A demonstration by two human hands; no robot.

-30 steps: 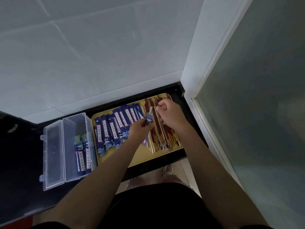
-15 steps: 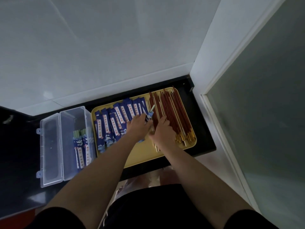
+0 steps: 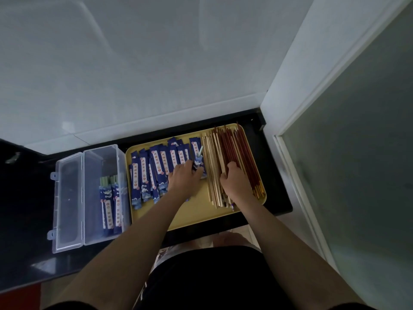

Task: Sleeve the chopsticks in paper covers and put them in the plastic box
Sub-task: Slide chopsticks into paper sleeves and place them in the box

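Observation:
A yellow tray (image 3: 196, 217) on the black counter holds several blue paper covers (image 3: 156, 170) on its left side and loose chopsticks on its right: pale wooden ones (image 3: 212, 157) and dark red ones (image 3: 243, 153). My left hand (image 3: 184, 177) grips a blue cover with a pale chopstick end (image 3: 199, 153) sticking out of its top. My right hand (image 3: 234, 182) rests on the chopstick pile with its fingers curled down into the sticks. The clear plastic box (image 3: 105, 159) stands open left of the tray, with two sleeved pairs (image 3: 111, 204) lying inside.
The box's lid (image 3: 67, 202) lies flat open to the left. A white tiled wall rises behind the counter (image 3: 26, 198). A white door frame (image 3: 297, 90) and frosted glass door stand close on the right. The counter's front edge runs just below the tray.
My right hand has come down from the held cover to the chopstick pile on the tray's right. My left hand keeps hold of the sleeved piece. The camera view has shifted.

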